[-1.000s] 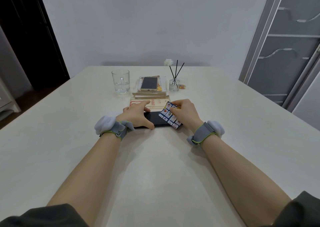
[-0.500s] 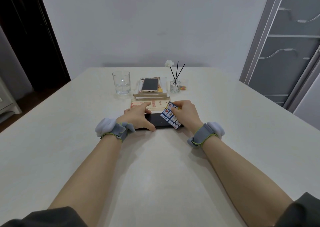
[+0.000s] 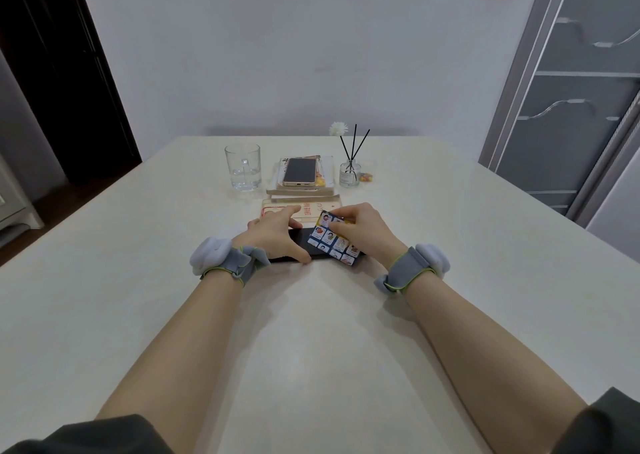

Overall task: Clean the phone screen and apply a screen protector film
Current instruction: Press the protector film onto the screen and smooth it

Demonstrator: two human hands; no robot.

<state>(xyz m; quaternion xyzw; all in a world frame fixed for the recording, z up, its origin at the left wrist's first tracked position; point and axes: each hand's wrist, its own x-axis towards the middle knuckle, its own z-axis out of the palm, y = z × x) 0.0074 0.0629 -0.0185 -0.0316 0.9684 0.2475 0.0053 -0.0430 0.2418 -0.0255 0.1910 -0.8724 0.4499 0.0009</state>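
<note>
Black phone [image 3: 304, 242] lies flat on the pale counter [image 3: 311, 332], between both hands. The left hand [image 3: 273, 237] pinches its left end, thumb on the near edge, forefinger on the far edge. The right hand [image 3: 367, 228] pinches a picture card [image 3: 332, 239] that rests tilted on the screen's right part.

Glass [image 3: 242, 168], book stack [image 3: 303, 194], reed diffuser [image 3: 349, 175] just beyond the dark phone [image 3: 304, 239], table [image 3: 131, 280] open either side

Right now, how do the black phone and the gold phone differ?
The black phone lies crosswise on the table; the gold phone lengthwise on books. The left hand grips the black phone, a picture card over its end; the gold phone is untouched. Both lie flat, dark faces up.
</note>
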